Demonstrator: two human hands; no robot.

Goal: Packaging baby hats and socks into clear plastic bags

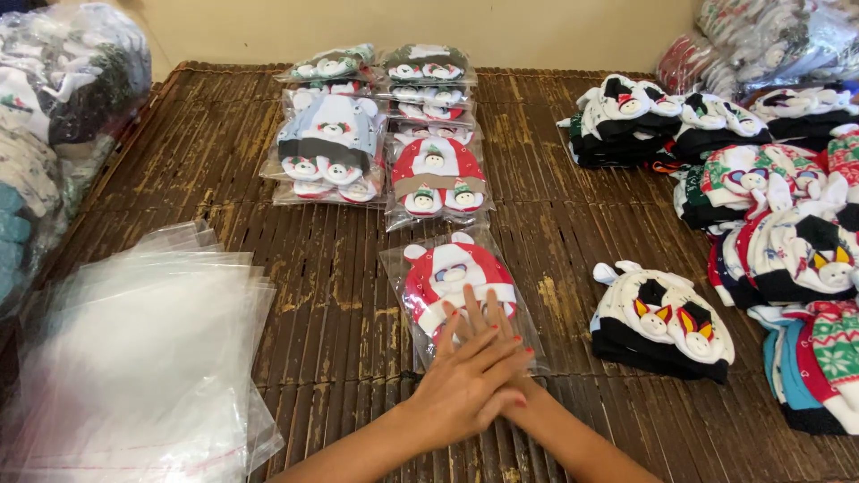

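Dark slatted bamboo bench (313,295), worn pale in patches, against a plain cream wall (537,31). Left hand (465,385) laid over right hand (497,344), both flat, fingers spread, pressing the lower end of a bagged red-and-white hat (452,277) at bench centre. Loose clear bags (134,358) at left; packed stacks (385,134) behind; unbagged hats (662,326) piled right
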